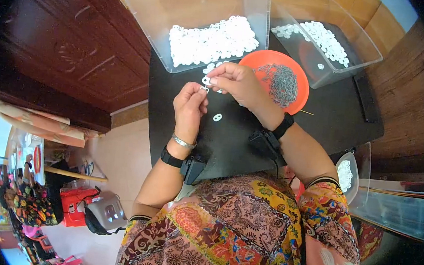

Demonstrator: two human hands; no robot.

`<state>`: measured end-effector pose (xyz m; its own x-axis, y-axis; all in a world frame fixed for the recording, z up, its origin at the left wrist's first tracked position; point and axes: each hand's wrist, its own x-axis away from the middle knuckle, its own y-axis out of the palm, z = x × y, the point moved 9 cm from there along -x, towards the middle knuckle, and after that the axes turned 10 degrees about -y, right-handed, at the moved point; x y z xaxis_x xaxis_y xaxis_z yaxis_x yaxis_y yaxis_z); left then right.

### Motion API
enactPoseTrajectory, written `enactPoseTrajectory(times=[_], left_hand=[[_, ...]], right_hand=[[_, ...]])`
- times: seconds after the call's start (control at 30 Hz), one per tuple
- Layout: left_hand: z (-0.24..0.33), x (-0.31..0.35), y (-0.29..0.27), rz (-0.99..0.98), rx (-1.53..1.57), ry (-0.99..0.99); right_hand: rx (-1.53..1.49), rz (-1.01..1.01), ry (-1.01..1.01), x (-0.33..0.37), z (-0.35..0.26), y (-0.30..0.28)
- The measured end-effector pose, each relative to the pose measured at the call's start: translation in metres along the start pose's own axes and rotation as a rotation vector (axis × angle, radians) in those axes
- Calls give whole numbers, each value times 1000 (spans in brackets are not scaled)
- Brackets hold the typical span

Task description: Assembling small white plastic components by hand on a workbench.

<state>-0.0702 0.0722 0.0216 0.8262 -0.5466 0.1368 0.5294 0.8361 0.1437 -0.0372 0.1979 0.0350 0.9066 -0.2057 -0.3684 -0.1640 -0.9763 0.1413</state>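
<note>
Above the dark table my left hand (188, 107) pinches a small white plastic piece (204, 89) between thumb and fingertips. Close against it, the thumb and finger of my right hand (244, 87) are closed on another white oval piece (206, 80) with a hole in it. The two pieces nearly meet; whether a thin pin joins them is too small to tell. A single white oval piece with two holes (217, 117) lies on the table beside my left hand. More white pieces lie partly hidden behind my right fingers.
A clear bin (153, 30) heaped with white pieces stands at the far side. Right of it is another clear bin (367, 59) holding fewer. An orange bowl (303, 80) contains many thin grey metal pins. A small tub of white bits (344, 175) sits low at the right.
</note>
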Motion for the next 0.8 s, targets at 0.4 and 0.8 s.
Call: enactPoseTrajectory(times=[0.4, 0.8], left_hand=[[-3, -3, -3, 9, -5, 8], [-4, -3, -2, 9, 26, 4]], right_hand=[[214, -30, -108, 2, -15, 6], [253, -102, -122, 5, -13, 12]])
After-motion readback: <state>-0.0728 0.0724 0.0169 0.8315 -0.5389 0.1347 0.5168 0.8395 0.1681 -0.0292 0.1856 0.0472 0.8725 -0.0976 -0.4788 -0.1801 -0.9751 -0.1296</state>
